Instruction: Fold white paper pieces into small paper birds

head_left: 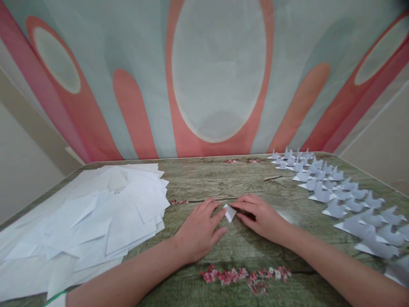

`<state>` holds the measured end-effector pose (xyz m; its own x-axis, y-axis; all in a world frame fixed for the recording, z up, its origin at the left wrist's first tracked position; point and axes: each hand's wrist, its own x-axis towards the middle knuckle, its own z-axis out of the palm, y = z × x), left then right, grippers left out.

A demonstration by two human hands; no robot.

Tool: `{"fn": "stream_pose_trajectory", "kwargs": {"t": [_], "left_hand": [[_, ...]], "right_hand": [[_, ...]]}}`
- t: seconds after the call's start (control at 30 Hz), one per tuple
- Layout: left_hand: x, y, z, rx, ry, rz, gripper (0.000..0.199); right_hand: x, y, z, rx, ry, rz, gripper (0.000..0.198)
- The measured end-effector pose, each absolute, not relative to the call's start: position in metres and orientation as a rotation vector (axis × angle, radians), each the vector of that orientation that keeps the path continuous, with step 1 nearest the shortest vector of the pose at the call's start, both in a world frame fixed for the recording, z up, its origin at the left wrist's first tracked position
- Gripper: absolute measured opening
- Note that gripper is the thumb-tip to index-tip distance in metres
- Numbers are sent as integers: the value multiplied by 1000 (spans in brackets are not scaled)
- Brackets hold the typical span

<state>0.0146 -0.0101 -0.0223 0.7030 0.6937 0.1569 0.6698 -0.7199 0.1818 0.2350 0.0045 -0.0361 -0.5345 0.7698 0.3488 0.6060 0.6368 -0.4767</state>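
A small white folded paper, roughly diamond-shaped, lies on the wood-patterned table between my hands. My left hand rests palm down with its fingers stretched out, the index fingertip touching the paper's left edge and the thumb apart from it. At the right corner, my right hand has its thumb and forefinger closed around the paper's edge, which the fingertips partly hide. Rows of white folded paper birds stand along the table's right side. To the left of my left hand is a large heap of loose white paper sheets.
The table has a wood-grain top with printed pink flowers. Its far edge meets a backdrop of pale green and coral shapes. Plain walls flank both sides.
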Motion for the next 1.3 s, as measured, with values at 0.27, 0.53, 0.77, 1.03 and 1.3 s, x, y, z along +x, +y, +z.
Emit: {"fn": "stream_pose_trajectory", "kwargs": {"t": [0.27, 0.53, 0.77, 1.03, 1.3], "left_hand": [[14, -6, -23, 2700, 1088, 391, 43], [14, -4, -26, 2667, 1074, 412, 41], [15, -6, -24, 2669, 1055, 445, 41], [17, -6, -18, 2638, 1015, 455, 41], [17, -5, -21, 2664, 1003, 534, 31]], "right_hand": [[230, -1, -39, -982, -2242, 602, 32], [234, 0, -33, -1015, -2215, 632, 36], [230, -1, -38, -965, -2172, 671, 33], [229, -1, -41, -838, -2207, 657, 31], [226, -1, -45, -792, -2256, 540, 23]]}}
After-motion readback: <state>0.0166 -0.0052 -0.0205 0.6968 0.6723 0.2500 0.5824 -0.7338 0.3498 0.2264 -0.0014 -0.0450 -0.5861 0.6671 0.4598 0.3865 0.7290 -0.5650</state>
